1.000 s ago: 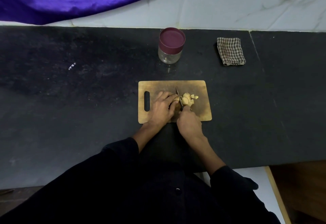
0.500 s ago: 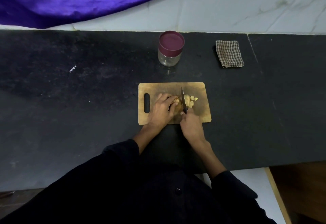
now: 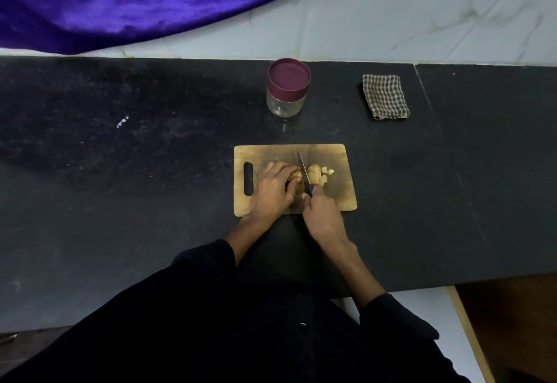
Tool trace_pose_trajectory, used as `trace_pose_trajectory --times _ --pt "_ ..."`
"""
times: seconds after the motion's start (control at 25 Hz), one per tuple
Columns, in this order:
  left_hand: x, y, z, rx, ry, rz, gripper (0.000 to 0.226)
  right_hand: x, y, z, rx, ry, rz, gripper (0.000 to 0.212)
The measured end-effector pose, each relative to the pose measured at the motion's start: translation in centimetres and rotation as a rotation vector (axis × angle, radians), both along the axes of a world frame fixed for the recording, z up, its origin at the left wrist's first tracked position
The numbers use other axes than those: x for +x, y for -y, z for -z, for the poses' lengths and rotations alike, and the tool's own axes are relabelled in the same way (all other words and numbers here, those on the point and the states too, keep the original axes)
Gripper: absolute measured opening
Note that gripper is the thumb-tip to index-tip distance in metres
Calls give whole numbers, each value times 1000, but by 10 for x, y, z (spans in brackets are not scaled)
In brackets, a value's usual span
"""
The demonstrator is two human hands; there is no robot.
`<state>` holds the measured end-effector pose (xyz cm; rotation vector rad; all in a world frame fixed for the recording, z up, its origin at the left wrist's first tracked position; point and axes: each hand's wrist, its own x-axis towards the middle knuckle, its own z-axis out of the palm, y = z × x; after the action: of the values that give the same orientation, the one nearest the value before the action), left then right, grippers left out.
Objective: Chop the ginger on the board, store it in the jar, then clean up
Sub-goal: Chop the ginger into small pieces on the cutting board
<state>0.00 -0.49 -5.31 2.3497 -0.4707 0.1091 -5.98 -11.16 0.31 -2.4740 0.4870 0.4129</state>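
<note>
Mid-chopping: uncut ginger (image 3: 295, 178) is gripped by the left hand (image 3: 272, 191) at the cutting board (image 3: 339, 194) centre, knife (image 3: 303, 171) clenched in the right hand (image 3: 322, 217); 1 further cut seems due.

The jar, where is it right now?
The jar stands lid on at the back of the black counter, beyond the cutting board, left of the checked cloth.

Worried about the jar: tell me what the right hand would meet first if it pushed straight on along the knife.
Probably nothing on the board: the right hand points the knife toward its far edge. Further on stands the lidded jar, roughly in line; depth is unclear.
</note>
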Motion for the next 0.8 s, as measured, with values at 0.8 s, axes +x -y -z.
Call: trace_pose_trajectory --times 0.8 --pt "2 1 0 -26 5 4 24 5 -6 11 -145 -40 -29 25"
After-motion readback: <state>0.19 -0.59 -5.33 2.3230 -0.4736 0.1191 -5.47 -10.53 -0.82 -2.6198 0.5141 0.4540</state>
